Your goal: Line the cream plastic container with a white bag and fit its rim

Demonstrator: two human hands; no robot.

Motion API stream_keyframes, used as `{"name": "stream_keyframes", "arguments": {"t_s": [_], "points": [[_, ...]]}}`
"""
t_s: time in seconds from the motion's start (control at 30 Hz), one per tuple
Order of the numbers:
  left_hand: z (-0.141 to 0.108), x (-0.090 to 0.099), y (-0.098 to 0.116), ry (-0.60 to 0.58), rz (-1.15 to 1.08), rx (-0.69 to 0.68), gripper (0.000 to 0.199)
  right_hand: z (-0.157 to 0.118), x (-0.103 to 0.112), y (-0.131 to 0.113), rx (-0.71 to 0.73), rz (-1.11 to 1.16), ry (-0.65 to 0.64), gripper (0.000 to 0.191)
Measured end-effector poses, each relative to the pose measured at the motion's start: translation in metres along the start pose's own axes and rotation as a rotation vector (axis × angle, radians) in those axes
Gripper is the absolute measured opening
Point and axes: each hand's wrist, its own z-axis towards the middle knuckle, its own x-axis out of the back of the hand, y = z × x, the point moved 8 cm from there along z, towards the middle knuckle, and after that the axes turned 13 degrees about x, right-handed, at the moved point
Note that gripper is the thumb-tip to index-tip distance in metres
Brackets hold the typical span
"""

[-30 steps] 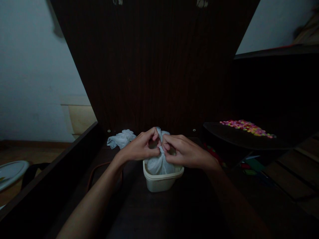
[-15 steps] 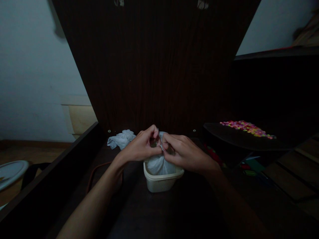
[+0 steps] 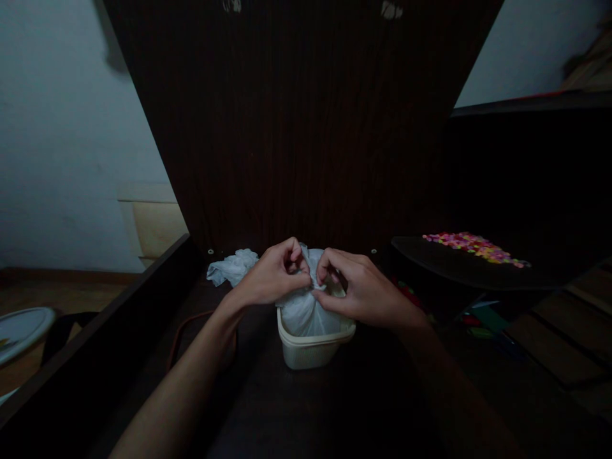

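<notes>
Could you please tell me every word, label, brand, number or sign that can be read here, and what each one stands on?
None: no text can be read.
White bag and cream container: no lettering that I can make out.
Pale round object at the left edge: a small yellowish mark, too dim and blurred to tell.

I watched through one camera worn on the person's head, looking forward and down from above the desk [image 3: 258, 408]. It faced the upright dark panel [image 3: 306, 127] almost square on. My view was wide, reaching the pale wall [image 3: 62, 140] at left and the shelf [image 3: 444, 264] at right, with the left hand [image 3: 275, 271] and right hand [image 3: 356, 287] fairly near, just below centre.
</notes>
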Motion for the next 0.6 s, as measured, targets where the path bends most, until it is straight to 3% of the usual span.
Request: {"name": "stream_keyframes", "arguments": {"t_s": [0.2,0.47,0.6], "points": [[0.000,0.001,-0.002,0.025,-0.019,0.003,0.035,0.002,-0.007,-0.010,0.027,-0.134,-0.047,0.015],[0.002,0.004,-0.002,0.019,0.037,-0.013,0.035,-0.003,-0.007,0.003,0.015,0.221,-0.119,0.020],[0.005,0.006,-0.005,0.033,-0.018,0.012,0.033,-0.002,-0.004,0.007,-0.020,0.149,-0.071,0.021]]}}
